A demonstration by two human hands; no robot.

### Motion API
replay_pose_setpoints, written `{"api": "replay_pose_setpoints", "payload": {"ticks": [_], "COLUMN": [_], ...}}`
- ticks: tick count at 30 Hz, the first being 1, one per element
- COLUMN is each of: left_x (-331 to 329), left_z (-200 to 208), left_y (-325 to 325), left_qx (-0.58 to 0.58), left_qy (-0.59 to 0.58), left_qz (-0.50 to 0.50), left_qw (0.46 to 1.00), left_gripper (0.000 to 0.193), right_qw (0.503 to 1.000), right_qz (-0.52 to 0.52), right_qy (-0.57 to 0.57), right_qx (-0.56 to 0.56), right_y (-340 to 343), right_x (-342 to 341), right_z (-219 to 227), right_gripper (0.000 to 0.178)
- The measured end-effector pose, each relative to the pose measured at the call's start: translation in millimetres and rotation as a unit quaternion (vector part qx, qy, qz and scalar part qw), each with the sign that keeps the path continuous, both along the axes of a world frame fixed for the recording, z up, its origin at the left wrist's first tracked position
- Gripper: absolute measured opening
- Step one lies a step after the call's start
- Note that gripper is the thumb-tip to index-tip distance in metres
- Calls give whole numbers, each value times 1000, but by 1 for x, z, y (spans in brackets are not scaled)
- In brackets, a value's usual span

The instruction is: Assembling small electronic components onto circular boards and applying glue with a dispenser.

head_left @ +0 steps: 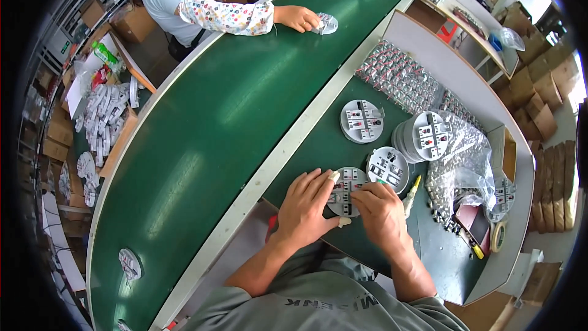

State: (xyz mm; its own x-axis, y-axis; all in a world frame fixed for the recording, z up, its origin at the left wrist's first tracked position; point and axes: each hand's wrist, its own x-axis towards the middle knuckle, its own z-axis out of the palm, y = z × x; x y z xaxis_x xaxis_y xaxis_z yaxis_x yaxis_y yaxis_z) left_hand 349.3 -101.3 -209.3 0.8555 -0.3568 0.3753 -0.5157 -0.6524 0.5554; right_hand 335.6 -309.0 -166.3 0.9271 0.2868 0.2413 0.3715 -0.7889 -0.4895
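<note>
A round white disc (pixel 351 176) with small black, white and red components lies on the green bench before me. My left hand (pixel 304 203) grips its left side, fingers along the far edge and thumb at the near edge, with pale covers on some fingertips. Over the disc's right part, my right hand (pixel 381 211) is closed in a pinch; what it holds, if anything, is hidden. Touching close by is another round disc (pixel 388 167) with white and metal parts. A yellow-tipped tube or pen-like tool (pixel 412 195) lies right of my right hand.
Beyond stand a stack of discs (pixel 430 136) and another disc pile (pixel 362 121). Rows of small metal parts (pixel 401 79) and a clear plastic bag (pixel 468 159) line the bench wall. Left runs a green conveyor belt (pixel 214 129), where a co-worker's hand (pixel 298 18) touches a disc (pixel 327 23).
</note>
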Motion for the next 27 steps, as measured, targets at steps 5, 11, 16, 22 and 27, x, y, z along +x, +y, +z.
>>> {"api": "replay_pose_setpoints", "payload": {"ticks": [5, 11, 16, 22, 27], "left_x": [2, 6, 11, 0, -14], "left_z": [1, -1, -6, 13, 25], "left_y": [-2, -5, -2, -7, 8], "left_qx": [-2, 0, 23, 60, 147], "left_qy": [-2, -2, 10, -50, -7], "left_qz": [3, -6, -5, 44, -97], "left_qw": [1000, 1000, 1000, 996, 984], "left_gripper": [97, 102, 102, 99, 93], "right_qw": [999, 998, 996, 971, 906], "right_qz": [19, -23, -63, -152, -411], "right_qy": [15, 7, 14, -51, -104], "right_qx": [46, 51, 58, 175, 18], "right_y": [-11, -4, 0, -41, -154], "right_x": [11, 3, 3, -51, -82], "right_z": [5, -2, -13, 12, 5], "right_gripper": [16, 19, 25, 24, 20]}}
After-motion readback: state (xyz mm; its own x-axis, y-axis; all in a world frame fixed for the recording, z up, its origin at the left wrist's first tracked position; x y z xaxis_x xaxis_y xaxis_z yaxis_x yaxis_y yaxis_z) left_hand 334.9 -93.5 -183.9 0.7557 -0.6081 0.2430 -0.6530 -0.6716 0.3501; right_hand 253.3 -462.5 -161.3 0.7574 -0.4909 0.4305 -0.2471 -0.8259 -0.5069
